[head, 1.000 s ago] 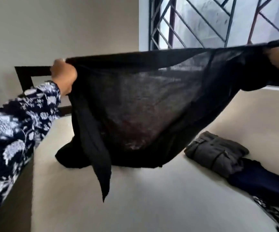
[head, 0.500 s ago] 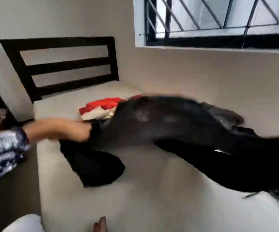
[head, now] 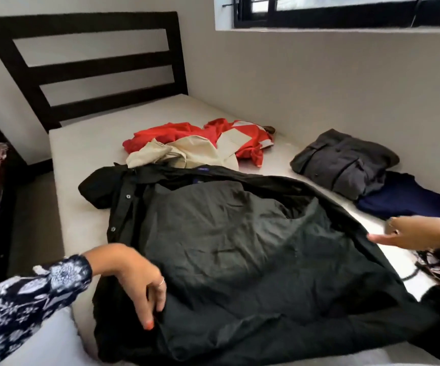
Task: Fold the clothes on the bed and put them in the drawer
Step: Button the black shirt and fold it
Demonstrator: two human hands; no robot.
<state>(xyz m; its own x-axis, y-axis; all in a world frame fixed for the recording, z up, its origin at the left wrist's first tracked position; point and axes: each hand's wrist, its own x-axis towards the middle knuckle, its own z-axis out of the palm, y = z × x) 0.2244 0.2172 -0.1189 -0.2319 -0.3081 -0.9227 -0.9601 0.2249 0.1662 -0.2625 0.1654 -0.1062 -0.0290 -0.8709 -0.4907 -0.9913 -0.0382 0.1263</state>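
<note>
One bed [head: 87, 143], bare pale mattress, one dark slatted headboard [head: 87, 72] at the far end, wall and one window [head: 345, 11] along the right side. Clothes on the mattress, counted: five clear pieces, plus one patterned item at the right edge too cut off to identify. Largest is one black shirt [head: 240, 247], spread flat and open across the near half of the bed, button placket down its left side, collar with a small blue label toward the headboard, one sleeve bunched at the upper left. Beyond the collar, a loose heap of two: one red garment [head: 187, 133] and one beige garment [head: 187, 154], the beige lying partly on the red and just touching the black collar. To the right by the wall, one grey garment [head: 345, 162] folded, resting partly on one folded navy garment [head: 403, 196]; both apart from the black shirt. Left hand [head: 137, 281], floral sleeve [head: 29, 299] on the arm, hangs wrist-high with fingers relaxed and pointing down, released, fingertips touching the shirt's near-left edge; one ring on a finger. Right hand [head: 409, 233] is flat and unclenched, fingers extended toward the shirt's right edge, holding nothing; whether the fingertips touch the cloth, cannot tell.
</note>
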